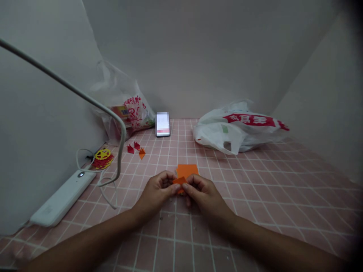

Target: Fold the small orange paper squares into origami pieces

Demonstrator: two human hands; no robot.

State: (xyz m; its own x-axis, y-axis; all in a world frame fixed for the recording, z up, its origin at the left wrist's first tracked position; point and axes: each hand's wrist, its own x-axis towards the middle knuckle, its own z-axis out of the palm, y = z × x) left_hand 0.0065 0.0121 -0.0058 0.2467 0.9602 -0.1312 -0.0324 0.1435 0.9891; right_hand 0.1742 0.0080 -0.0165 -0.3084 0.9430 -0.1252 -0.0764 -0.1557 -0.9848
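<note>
A small folded piece of orange paper (179, 182) is pinched between my two hands at the middle of the table. My left hand (159, 190) grips its left side, thumb on top. On the right side, my right hand (204, 193) holds it the same way; the fingers underneath are partly hidden. Just behind the folded piece lies a stack of square orange paper (187, 169). Farther back on the left sit two small red folded paper pieces (130, 149) and one orange folded piece (142, 153).
A white power bank-like device (64, 198) with a cable lies at left, beside red and yellow paper cutouts (103, 158). A grey rod (70, 87) crosses the left side. Behind stand a clear plastic bag (121, 102), a lit phone (162, 124) and a white bag (241, 126). Pink tiles (159, 245) cover the table.
</note>
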